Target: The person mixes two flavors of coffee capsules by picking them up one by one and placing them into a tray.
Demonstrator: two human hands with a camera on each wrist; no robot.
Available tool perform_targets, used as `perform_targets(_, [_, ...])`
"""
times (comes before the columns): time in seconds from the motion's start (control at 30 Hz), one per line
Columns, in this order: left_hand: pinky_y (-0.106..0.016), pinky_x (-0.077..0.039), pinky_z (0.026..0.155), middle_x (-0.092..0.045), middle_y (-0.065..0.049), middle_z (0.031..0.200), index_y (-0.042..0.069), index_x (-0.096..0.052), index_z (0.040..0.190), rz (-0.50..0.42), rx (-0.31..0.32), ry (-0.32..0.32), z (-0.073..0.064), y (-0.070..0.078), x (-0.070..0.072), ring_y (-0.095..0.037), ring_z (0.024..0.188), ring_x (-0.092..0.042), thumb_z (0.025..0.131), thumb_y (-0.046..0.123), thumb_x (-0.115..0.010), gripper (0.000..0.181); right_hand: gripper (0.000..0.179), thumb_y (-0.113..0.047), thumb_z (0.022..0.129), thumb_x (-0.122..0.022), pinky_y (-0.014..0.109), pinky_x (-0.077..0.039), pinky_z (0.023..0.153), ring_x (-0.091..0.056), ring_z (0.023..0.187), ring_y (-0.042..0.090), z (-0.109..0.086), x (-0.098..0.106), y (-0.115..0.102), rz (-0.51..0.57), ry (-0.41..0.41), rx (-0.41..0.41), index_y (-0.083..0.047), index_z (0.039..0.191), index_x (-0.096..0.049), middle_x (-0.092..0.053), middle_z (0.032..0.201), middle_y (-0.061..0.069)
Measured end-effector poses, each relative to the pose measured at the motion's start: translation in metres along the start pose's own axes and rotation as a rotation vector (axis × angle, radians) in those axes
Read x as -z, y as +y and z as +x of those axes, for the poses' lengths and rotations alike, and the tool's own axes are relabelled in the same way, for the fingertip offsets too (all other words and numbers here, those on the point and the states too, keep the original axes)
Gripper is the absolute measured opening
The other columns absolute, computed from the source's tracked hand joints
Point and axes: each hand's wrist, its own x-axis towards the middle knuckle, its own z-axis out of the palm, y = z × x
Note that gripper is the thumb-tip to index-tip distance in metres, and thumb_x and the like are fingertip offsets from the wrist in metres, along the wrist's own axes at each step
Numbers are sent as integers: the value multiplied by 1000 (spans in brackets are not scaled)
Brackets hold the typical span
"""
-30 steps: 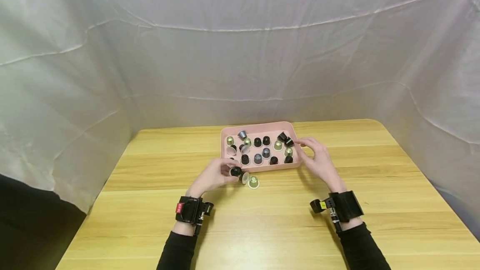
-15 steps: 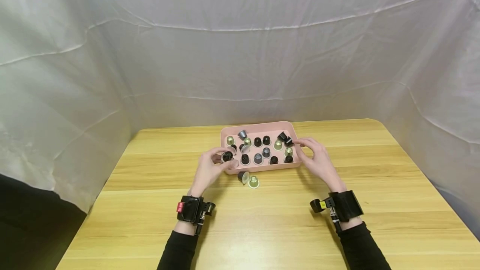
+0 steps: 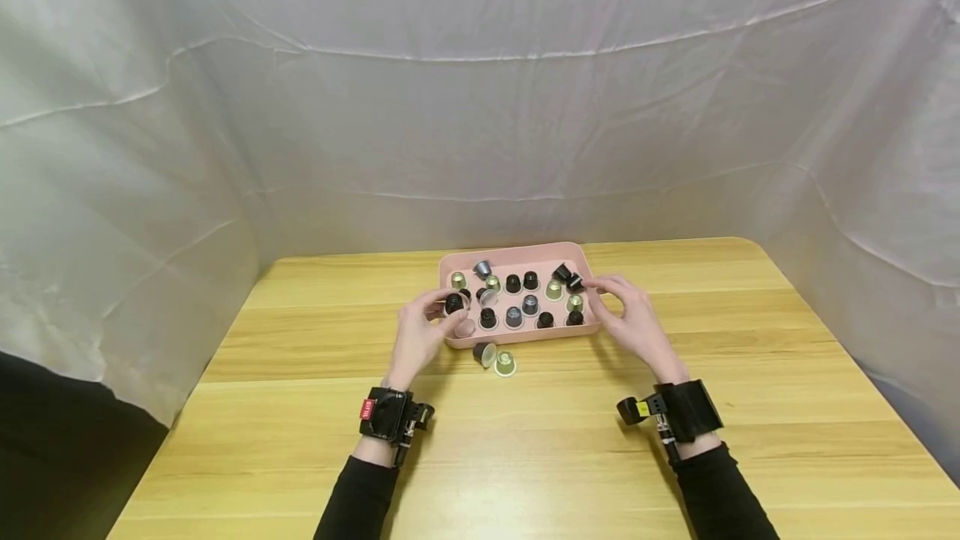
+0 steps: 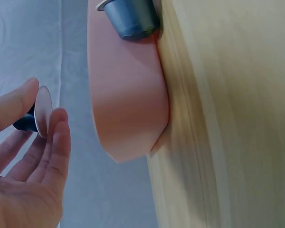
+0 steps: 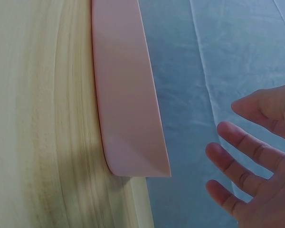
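My left hand (image 3: 414, 338) pinches a black coffee capsule (image 3: 453, 303) between thumb and fingers, above the left end of a pink tray (image 3: 517, 256). In the left wrist view this capsule (image 4: 43, 111) is held with its pale flat lid toward the fingertips. My right hand (image 3: 636, 322) is at the tray's right rim, close to a dark tipped capsule (image 3: 575, 282). The right wrist view shows its fingers (image 5: 247, 175) spread and loosely bent around nothing. Several black, green and grey-blue capsules are in the tray, some upright, some tipped over.
On the wooden table (image 3: 480, 457), just in front of the tray, lie a dark capsule (image 3: 483, 354) on its side and a green capsule (image 3: 505, 363) standing lid down. A pale sheet (image 3: 480, 123) hangs behind the table and along its sides.
My left hand has moved from the tray's front edge up and left, carrying the black capsule over the tray's left end. A pale-lidded capsule now shows below it. The right hand stays put.
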Motion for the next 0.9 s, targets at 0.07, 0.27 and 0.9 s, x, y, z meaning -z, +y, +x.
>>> perform_targets(0.07, [-47, -58, 93, -73, -19, 117, 1, -67, 124, 25, 5, -14, 3, 0, -3, -32, 100, -71, 86, 10, -77, 40, 28, 1, 93, -62, 65, -45, 103, -62, 109, 43, 0, 0, 0, -3, 1, 1, 4, 121, -66, -66, 123, 26])
perform_targets(0.27, [-48, -56, 94, -67, -20, 122, 1, -67, 125, 138, -10, -8, 13, 0, -12, -34, 107, -66, 89, 11, -75, 39, 28, 4, 92, -61, 65, -45, 104, -62, 109, 43, 1, -2, 1, -6, -10, -9, 4, 120, -66, -66, 123, 26])
perform_targets(0.9, [-49, -53, 100, -68, -20, 129, 2, -68, 125, 290, 17, -65, 30, -6, -30, -34, 109, -66, 85, 9, -77, 41, 29, 1, 93, -63, 63, -46, 102, -62, 110, 38, 0, -2, 0, 5, -25, -2, 1, 121, -67, -67, 123, 24])
